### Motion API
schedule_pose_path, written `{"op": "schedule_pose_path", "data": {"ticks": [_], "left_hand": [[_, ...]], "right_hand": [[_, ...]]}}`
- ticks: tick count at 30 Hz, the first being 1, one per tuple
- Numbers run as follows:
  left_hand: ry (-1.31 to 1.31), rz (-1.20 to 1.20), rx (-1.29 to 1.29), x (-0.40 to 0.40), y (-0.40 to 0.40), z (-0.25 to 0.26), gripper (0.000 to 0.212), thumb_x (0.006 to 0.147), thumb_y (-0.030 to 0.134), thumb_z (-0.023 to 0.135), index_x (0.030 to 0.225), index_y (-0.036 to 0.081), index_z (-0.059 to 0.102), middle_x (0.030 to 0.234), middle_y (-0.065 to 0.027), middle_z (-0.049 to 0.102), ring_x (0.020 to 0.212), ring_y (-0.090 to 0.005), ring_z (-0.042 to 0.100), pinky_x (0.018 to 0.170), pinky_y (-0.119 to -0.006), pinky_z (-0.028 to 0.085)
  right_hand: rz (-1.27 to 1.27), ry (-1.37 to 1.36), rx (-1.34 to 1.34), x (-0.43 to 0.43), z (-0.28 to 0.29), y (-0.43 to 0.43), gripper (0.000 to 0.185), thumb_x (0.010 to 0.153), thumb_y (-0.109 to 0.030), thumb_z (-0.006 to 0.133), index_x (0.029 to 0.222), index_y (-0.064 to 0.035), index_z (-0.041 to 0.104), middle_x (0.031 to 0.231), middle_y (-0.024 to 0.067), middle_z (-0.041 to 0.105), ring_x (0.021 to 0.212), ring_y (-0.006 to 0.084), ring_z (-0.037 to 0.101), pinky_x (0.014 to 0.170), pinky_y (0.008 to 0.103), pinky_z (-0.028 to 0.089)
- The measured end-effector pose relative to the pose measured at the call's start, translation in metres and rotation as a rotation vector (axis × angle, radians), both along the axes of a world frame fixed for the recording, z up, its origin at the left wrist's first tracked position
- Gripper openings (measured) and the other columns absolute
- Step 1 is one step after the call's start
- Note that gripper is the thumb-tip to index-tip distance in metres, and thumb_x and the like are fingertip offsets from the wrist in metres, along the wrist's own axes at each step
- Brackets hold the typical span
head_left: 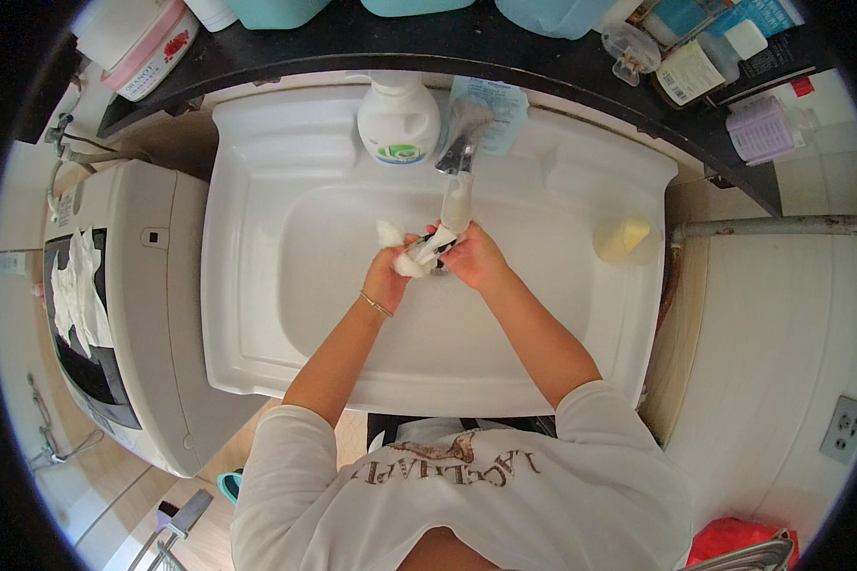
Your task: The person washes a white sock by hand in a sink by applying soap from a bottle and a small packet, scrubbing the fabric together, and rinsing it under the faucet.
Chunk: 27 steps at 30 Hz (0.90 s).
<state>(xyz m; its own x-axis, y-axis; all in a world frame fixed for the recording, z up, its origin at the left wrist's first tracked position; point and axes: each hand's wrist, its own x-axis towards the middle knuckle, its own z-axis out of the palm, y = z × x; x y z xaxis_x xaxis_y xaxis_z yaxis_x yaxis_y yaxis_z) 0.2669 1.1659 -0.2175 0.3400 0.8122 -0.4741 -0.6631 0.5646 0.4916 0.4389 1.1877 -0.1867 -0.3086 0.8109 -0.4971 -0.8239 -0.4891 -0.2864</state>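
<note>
Both hands are over the basin of a white ceramic sink (pixel 435 342), under the tap (pixel 460 146). A stream of water (pixel 458 201) runs from the tap onto a small white cloth item with black patches (pixel 428 246); its exact kind is unclear. My left hand (pixel 388 277), with a bangle at its wrist, grips the bunched cloth, and a pale end sticks up past the fingers. On the other side, my right hand (pixel 478 258) pinches the cloth just below the stream. The fingertips are partly hidden by fabric. Behind the hands, the metal drain (pixel 439 269) shows in part.
A white detergent bottle (pixel 400 121) and a pale blue pouch (pixel 503 118) flank the tap. Yellow soap (pixel 634 234) lies at the sink's right. Above runs a black shelf (pixel 371 53) with bottles and tubs. A washing machine (pixel 161 300) stands left, a pipe (pixel 771 227) right.
</note>
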Motion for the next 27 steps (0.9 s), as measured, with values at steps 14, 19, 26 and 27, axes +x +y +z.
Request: {"op": "schedule_pose_path", "data": {"ticks": [14,19,26,27], "left_hand": [[0.004,-0.09,-0.026,0.023,0.004,0.006,0.041,0.081,0.019,0.062,0.116,0.007,0.046,0.111,-0.004,0.054,0.104,-0.0177,0.05,0.092,-0.036,0.04],[-0.248,0.374,-0.108,0.008,0.018,-0.009,0.038,0.086,0.027,0.054,0.116,0.007,0.043,0.117,-0.0091,0.048,0.113,-0.0264,0.044,0.097,-0.044,0.037],[-0.337,0.45,0.14,0.008,0.032,0.042,0.052,0.089,0.041,0.043,0.134,0.018,0.027,0.136,-0.0049,0.03,0.126,-0.0258,0.029,0.099,-0.059,0.025],[-0.334,0.383,0.171,0.007,0.031,0.044,0.052,0.089,0.039,0.043,0.133,0.018,0.027,0.134,-0.0053,0.033,0.124,-0.0257,0.031,0.098,-0.058,0.026]], "right_hand": [[0.059,-0.246,-0.052,0.009,0.025,-0.006,0.032,0.086,-0.017,0.053,0.113,-0.0013,0.049,0.109,0.0092,0.054,0.1,0.0227,0.053,0.086,0.0384,0.044],[-0.072,-0.469,-0.037,0.039,0.027,-0.016,0.027,0.081,-0.005,0.058,0.107,-0.0043,0.052,0.097,0.006,0.057,0.092,0.0169,0.055,0.079,0.0301,0.045],[0.117,-1.046,0.296,0.058,-0.011,-0.029,0.032,0.071,0.009,0.057,0.098,-0.0071,0.054,0.087,0.0021,0.056,0.083,0.0117,0.054,0.075,0.0272,0.044],[0.151,-1.118,0.326,0.057,-0.012,-0.028,0.03,0.07,0.008,0.057,0.096,-0.0068,0.054,0.086,0.0014,0.055,0.082,0.0112,0.053,0.075,0.0272,0.044]]}}
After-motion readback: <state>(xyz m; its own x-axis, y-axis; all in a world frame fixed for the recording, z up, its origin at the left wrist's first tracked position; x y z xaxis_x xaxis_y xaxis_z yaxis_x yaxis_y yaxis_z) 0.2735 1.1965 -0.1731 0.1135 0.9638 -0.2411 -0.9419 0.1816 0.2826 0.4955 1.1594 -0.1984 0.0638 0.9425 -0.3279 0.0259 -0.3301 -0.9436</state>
